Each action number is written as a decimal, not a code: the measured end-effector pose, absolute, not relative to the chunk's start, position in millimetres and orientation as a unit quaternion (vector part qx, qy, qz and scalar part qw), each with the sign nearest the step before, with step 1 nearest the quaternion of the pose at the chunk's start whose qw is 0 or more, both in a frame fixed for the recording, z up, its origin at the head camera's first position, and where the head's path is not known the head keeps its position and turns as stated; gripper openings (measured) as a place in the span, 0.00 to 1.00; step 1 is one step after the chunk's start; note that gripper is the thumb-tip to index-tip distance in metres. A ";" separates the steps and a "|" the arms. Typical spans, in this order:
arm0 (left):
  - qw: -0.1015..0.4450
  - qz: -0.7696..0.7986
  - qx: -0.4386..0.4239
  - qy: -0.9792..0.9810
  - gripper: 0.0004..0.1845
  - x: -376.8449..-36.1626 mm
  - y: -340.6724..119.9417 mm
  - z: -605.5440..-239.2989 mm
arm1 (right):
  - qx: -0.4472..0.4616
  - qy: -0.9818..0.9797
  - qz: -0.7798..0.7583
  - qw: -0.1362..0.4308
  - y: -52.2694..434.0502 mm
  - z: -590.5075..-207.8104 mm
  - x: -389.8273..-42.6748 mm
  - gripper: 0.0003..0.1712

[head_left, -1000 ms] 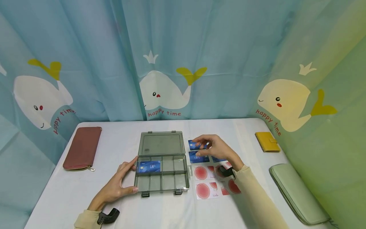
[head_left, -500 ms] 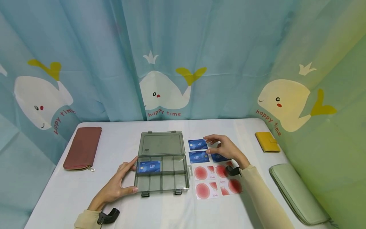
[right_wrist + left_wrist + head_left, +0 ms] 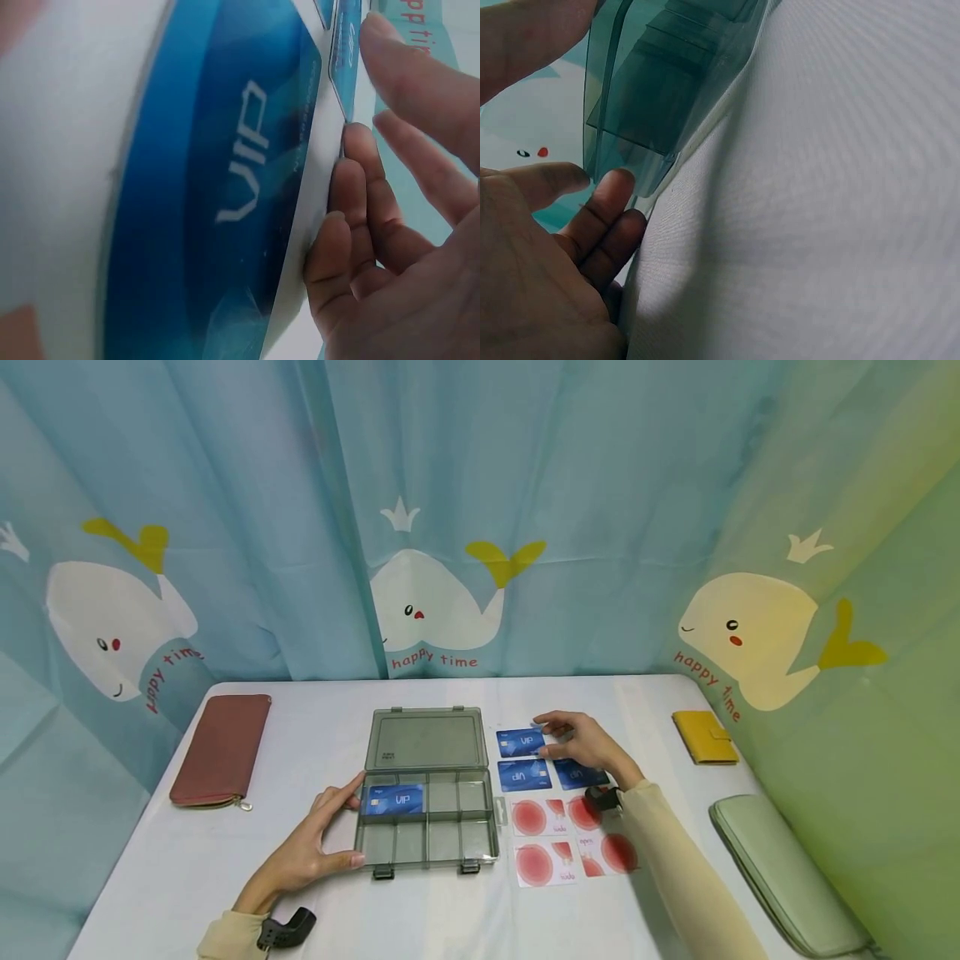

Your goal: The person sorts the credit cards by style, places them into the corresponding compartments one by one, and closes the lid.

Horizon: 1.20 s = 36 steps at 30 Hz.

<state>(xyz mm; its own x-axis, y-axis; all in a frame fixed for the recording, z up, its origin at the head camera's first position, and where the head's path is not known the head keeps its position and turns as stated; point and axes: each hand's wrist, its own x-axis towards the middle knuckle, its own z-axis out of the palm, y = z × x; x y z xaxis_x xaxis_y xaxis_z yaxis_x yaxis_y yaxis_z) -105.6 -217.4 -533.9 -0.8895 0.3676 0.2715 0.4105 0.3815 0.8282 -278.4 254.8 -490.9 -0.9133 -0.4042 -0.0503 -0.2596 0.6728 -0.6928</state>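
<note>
A clear grey divided organizer box (image 3: 427, 839) stands with its lid (image 3: 427, 739) laid back. One blue VIP card (image 3: 395, 799) lies in its back left compartments. My left hand (image 3: 300, 852) rests against the box's left side, thumb near the front corner and index finger near the back one. My right hand (image 3: 588, 747) is at the right end of a blue VIP card (image 3: 520, 742) on the table, thumb and fingers spread about that end; whether they pinch it is unclear. Two more blue cards lie below, one left (image 3: 524, 775) and one right (image 3: 577, 774), the latter partly under the hand.
Several pink fruit-print cards (image 3: 546, 863) lie right of the box, partly under the right wrist. A brown zip wallet (image 3: 221, 750) lies far left. At the right edge are a yellow wallet (image 3: 705, 737) and a pale green case (image 3: 783, 868). A whale-print curtain (image 3: 435, 460) hangs behind.
My right hand has moved right from over the blue cards to the right end of the back left one. The left hand has kept its place at the box.
</note>
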 end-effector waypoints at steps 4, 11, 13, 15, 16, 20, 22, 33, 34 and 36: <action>0.023 -0.507 -0.236 -0.829 0.58 -105.6 -216.9 -533.7 | -0.177 0.918 -0.340 0.096 250.3 -493.5 -280.0 0.30; 0.027 -0.505 -0.239 -0.829 0.58 -105.3 -217.0 -535.6 | -0.161 0.927 -0.326 0.094 245.7 -492.5 -281.0 0.27; 0.029 -0.503 -0.239 -0.830 0.58 -105.3 -217.4 -536.1 | -0.158 0.928 -0.323 0.099 244.8 -491.4 -281.9 0.26; 0.031 -0.501 -0.238 -0.831 0.58 -105.3 -217.7 -536.3 | -0.153 0.931 -0.316 0.102 243.7 -489.9 -283.0 0.26; 0.032 -0.501 -0.239 -0.831 0.58 -105.5 -217.9 -536.2 | -0.151 0.933 -0.311 0.103 243.0 -489.2 -283.7 0.25; 0.033 -0.502 -0.240 -0.830 0.58 -105.7 -217.6 -536.0 | -0.143 0.941 -0.288 0.109 241.1 -487.1 -286.5 0.25; 0.033 -0.504 -0.241 -0.829 0.58 -105.7 -217.3 -535.9 | -0.139 0.943 -0.279 0.114 240.3 -486.5 -288.0 0.26; 0.034 -0.504 -0.241 -0.829 0.58 -105.8 -217.8 -537.0 | -0.136 0.943 -0.280 0.116 241.3 -485.4 -289.6 0.28; 0.034 -0.504 -0.241 -0.829 0.58 -105.8 -217.9 -537.0 | -0.139 0.942 -0.283 0.113 241.6 -485.9 -289.2 0.29; 0.034 -0.505 -0.240 -0.829 0.58 -105.9 -217.8 -537.0 | -0.149 0.939 -0.291 0.103 242.3 -487.1 -288.2 0.29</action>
<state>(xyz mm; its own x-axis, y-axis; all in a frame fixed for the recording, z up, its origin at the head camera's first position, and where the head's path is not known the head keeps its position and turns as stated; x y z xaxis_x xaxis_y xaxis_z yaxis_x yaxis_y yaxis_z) -105.9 -217.8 -537.0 -0.8822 0.3640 0.2987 0.4324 0.3754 0.8198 -288.2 242.3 -487.1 -0.9345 -0.3392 -0.1076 -0.2191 0.7866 -0.5773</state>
